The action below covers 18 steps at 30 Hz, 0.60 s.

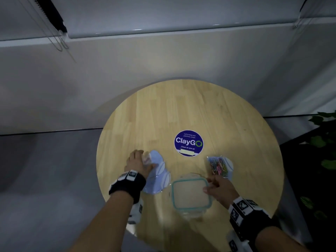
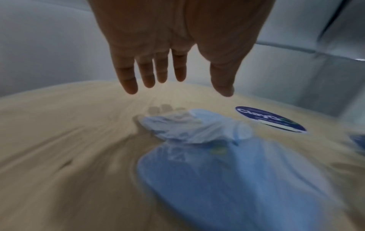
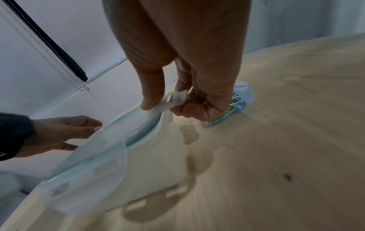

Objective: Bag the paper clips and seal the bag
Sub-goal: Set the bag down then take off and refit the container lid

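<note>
The right hand [image 3: 189, 100] has its thumb and curled fingers [image 3: 153, 101] pinched on a little tab at the edge of a see-through lid [image 3: 110, 156] with a green-blue rim. The lid hangs tipped up off the table [image 1: 181, 110], with its shadow under it, so I think the hand is lifting it out of the way. Just past the fingertips of that hand lies a small clear bag [image 1: 219, 167] with blue spots, and the paper clips [image 1: 219, 168] in many colors are already inside it. I cannot tell if its top is pressed closed yet. The left hand [image 2: 177, 51] is spread, fingers straight and a bit apart, holding nothing. Right under those fingers [image 2: 128, 81], not touching in the wrist view, is a second bag [image 2: 227, 168], blue and clear, lying flat with its near end crumpled. In the head view the hand looks like it rests over that crumpled end, so maybe it is reaching to pick the bag up or hold it still. Farther out from both hands, in the middle of the round wood table, is a round blue sticker [image 1: 188, 143]. I think the bagging is mostly done and the sealing may still be left.
</note>
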{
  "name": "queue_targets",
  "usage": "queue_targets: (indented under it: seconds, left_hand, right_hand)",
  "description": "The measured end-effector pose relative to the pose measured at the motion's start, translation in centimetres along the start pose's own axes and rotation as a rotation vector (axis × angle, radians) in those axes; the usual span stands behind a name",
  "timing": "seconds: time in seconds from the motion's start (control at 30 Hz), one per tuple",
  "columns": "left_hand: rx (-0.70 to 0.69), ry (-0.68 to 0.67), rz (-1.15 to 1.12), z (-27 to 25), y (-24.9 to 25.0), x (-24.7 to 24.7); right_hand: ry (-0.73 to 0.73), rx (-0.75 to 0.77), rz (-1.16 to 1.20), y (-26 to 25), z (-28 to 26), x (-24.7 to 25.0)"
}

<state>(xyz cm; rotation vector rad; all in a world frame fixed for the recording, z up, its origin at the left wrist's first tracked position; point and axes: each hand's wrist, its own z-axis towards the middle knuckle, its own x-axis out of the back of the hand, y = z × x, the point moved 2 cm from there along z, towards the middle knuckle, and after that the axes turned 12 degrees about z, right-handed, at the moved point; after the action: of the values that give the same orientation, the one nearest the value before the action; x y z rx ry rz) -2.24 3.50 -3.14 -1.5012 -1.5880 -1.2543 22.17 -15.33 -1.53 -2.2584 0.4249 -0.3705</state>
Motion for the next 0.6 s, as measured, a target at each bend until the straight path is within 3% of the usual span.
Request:
queue_targets:
  seconds: [0.23, 0.37, 0.6]
  left_hand:
    - [0.100, -0.261, 0.232, 2.0, 0.5, -1.9]
    - [0.123, -0.253, 0.047, 1.4, 0.0, -1.8]
    - [0.048, -0.249, -0.149, -0.4, -1.1, -0.6]
  right_hand:
    - [0.117, 0.016, -0.135, 1.0, -0.3, -0.2]
    - [0.107, 0.004, -0.114, 1.0, -0.2, -0.4]
    - [0.041, 0.016, 0.055, -0.1, -0.8, -0.1]
